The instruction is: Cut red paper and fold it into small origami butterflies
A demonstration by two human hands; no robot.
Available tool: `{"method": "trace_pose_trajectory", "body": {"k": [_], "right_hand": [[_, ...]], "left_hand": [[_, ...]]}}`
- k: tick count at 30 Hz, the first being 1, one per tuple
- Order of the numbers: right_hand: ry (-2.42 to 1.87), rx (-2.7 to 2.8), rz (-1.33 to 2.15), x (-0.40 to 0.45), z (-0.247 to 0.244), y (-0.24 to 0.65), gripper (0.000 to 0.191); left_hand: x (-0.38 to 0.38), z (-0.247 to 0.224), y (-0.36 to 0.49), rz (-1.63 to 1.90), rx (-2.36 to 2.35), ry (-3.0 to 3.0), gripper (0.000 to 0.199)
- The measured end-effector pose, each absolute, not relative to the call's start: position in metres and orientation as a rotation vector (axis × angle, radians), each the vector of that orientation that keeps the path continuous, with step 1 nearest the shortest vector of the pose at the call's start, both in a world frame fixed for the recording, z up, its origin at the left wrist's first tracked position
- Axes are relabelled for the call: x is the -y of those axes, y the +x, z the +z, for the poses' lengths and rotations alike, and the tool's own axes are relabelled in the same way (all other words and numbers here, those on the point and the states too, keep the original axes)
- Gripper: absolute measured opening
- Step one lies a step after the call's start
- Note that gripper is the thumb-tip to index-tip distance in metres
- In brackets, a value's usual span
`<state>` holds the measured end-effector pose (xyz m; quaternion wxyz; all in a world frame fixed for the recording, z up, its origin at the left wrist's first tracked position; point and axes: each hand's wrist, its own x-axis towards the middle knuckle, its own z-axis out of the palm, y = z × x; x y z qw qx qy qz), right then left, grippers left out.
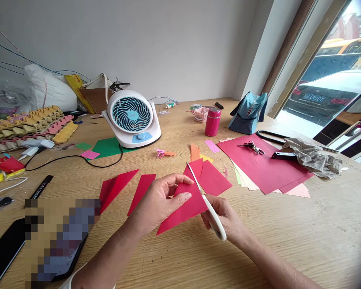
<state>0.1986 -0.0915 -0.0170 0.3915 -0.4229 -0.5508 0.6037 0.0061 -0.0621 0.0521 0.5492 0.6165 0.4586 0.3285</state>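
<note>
My left hand (162, 198) pinches a sheet of red paper (185, 206) between thumb and fingers, above the wooden table (180, 261). White-handled scissors (215, 216) are gripped by my right hand (224, 216), with their blades at the paper, pointing up and to the left. A cut runs into the sheet, and its right part spreads away beyond the blades. Left of my left hand lies a red strip (142, 190), and further left a folded red piece (116, 188).
A white fan (132, 116) stands at the back, a pink canister (212, 122) and blue bag (249, 112) to its right. Large red sheets (258, 168) lie at the right with small scissors (252, 147). A marker (42, 188) and phones (9, 245) lie at the left.
</note>
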Motion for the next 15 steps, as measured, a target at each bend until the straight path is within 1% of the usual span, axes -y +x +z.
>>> {"method": "trace_pose_trajectory", "body": {"k": [6, 15], "right_hand": [[-1.107, 1.415, 1.512, 0.089, -0.015, 0.199, 0.050], [-1.158, 1.427, 1.448, 0.081, -0.017, 0.211, 0.046]], "left_hand": [[0.060, 0.047, 0.006, 0.786, -1.087, 1.461, 0.027], [0.056, 0.046, 0.008, 0.810, -1.067, 1.541, 0.024]]}}
